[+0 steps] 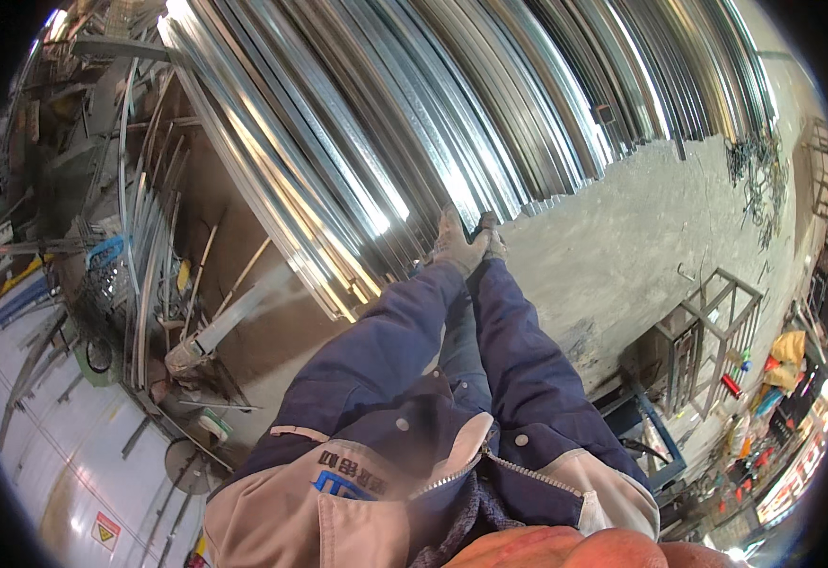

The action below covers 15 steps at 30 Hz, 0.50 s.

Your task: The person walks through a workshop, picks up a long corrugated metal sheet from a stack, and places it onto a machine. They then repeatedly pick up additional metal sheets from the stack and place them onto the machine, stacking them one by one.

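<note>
A wide row of long shiny metal bars [414,123] fills the upper part of the view, their near ends forming an uneven edge. At that edge, near the middle, both my arms reach forward in dark blue sleeves. My left hand [456,244] rests against the bar ends, its fingers stretched forward and its thumb apart. Just beside it on the right is my right hand [494,243], which looks gloved. Its fingers are partly hidden against the bar ends and my left hand, so whether they grip a bar does not show.
Loose metal strips and scraps [149,218] crowd the left side, near a pale beam [234,317]. To the right, a welded metal frame [707,331] stands on the concrete floor [603,246]. Tangled wire [762,180] hangs by the far right bar ends.
</note>
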Available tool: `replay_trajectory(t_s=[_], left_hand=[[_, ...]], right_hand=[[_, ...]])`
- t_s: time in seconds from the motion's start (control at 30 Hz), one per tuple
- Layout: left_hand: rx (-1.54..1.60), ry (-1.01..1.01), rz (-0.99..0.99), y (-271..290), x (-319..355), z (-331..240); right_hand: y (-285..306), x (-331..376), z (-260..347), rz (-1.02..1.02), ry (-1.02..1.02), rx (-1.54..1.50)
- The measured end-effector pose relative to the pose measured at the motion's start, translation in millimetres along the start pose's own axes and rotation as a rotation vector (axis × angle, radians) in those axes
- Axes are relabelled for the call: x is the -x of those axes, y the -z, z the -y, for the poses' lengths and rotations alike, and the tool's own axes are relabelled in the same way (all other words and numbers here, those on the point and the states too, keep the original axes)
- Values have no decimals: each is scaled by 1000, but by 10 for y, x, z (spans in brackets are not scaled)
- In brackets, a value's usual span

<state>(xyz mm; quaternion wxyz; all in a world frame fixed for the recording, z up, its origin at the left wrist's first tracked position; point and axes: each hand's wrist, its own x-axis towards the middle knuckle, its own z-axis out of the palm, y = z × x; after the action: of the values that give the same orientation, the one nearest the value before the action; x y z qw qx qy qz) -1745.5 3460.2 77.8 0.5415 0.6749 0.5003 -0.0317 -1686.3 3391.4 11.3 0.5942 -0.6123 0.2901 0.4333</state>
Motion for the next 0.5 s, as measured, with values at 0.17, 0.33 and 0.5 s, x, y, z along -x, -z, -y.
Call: replay_trajectory(t_s=[0.17,0.33,0.5], left_hand=[[245,113,-215,111,343,-145],[735,427,-377,305,296,-103],[872,260,121,607,22,206]], right_hand=[[171,90,-349,-63,107,142],[186,353,-415,97,-13,141],[90,837,-317,33,257,504]])
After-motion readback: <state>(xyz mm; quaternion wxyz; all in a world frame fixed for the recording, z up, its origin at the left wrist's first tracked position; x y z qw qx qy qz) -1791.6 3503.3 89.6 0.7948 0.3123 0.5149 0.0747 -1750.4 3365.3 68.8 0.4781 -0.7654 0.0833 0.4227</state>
